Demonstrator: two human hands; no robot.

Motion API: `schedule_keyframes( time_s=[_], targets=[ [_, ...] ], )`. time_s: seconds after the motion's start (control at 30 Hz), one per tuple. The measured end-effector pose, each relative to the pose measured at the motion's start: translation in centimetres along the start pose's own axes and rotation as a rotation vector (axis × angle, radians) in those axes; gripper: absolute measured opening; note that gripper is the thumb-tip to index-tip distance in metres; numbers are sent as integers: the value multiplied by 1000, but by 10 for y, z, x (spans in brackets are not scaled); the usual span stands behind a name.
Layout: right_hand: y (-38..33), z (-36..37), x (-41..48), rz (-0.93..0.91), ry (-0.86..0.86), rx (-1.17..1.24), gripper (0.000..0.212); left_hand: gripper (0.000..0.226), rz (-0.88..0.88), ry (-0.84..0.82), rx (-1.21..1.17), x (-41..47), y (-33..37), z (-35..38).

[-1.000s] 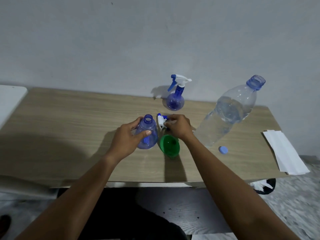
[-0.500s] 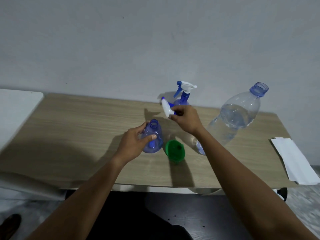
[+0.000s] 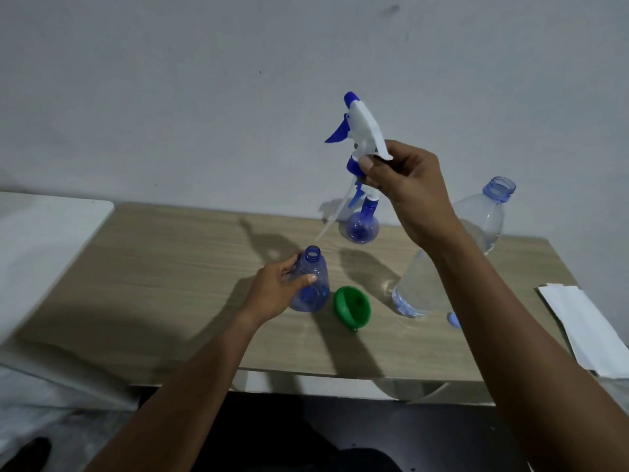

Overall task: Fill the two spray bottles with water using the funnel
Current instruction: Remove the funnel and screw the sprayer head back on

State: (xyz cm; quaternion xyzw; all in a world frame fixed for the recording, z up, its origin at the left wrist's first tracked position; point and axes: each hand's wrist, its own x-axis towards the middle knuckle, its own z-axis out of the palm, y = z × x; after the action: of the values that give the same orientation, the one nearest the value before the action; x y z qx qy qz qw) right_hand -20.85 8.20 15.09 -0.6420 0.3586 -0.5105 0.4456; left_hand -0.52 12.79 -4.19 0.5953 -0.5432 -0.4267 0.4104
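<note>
Blue-tinted clear plastic spray bottle (image 3: 315,294), neck open, upright on wood-grain worktop (image 3: 163,274) near the middle. Gripped round the body by left hand (image 3: 275,292), fingers curled behind, thumb across the front.

Raised well above the worktop in right hand (image 3: 408,192): white-and-blue trigger head (image 3: 364,127), nozzle end up, blue trigger lever to the left. Fingers and thumb pinched round its lower end, at the blue collar. Thin pale dip tube (image 3: 334,214) slanting down-left from the collar, tip in the air, apart from the open neck.

Behind, near the wall: second spray bottle (image 3: 363,228), round blue body, own sprayer on, top partly hidden by the right hand.

Green funnel (image 3: 350,308) on its side just right of the gripped bottle, wide mouth toward the camera, small gap between the two.

Right of the funnel: large clear water bottle (image 3: 480,223), uncapped, blue neck ring, water inside, middle hidden behind the right forearm. Small blue cap (image 3: 453,320) on the worktop by its base, half hidden by the same forearm.

Far right edge: folded white paper (image 3: 589,332). Far left: white surface (image 3: 47,247) beside the worktop.

Any lettering on bottles or paper too small to read.
</note>
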Motion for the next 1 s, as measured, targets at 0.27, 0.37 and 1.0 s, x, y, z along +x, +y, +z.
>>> schedule_keyframes(
  time_s=[0.27, 0.37, 1.0],
  targets=[
    [32, 14, -9, 75, -88, -61, 19, 53, 6, -13, -38, 0, 2, 1],
    [60, 24, -17, 120, -165, -116, 18, 52, -5, -10, -88, -1, 4, 2],
    [118, 33, -28, 146, -350, -469, 26, 44, 83, -42, -65, -1, 5, -1]
  ],
)
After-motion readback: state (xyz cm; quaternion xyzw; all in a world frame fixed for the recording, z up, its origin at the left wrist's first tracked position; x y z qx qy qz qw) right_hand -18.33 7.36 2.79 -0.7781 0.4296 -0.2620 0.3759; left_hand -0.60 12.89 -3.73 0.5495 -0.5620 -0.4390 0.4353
